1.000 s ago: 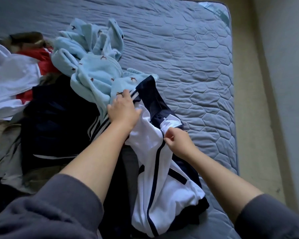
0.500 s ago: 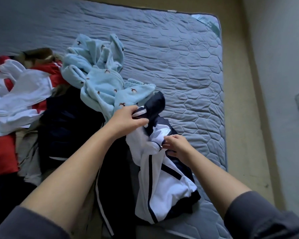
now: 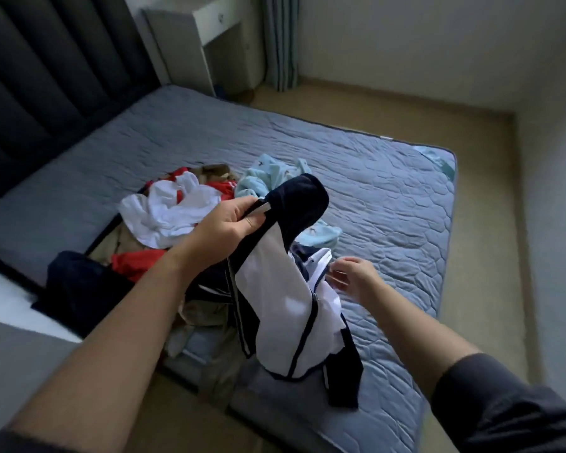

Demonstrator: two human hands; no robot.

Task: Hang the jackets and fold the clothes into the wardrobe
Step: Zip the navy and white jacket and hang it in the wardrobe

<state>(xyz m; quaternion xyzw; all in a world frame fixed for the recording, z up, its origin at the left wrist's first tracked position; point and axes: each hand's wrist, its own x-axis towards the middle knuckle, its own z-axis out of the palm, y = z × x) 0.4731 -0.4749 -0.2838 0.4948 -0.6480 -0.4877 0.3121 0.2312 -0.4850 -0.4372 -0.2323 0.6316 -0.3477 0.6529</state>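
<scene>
Smooth, slightly sheeny cloth on the navy-and-white jacket (image 3: 285,299); soft, fleecy nap on the pale-blue garment (image 3: 258,182); matt quilted fabric over the mattress (image 3: 389,207); matt padded headboard (image 3: 46,93).

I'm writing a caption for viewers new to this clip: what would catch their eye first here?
First the navy-and-white jacket, held up mid-view over the mattress by the left hand, which grips its dark top end. The right hand hovers open just right of it, fingers blurred. Behind lies a heap of clothes, with a white garment and a light blue garment on top.
</scene>
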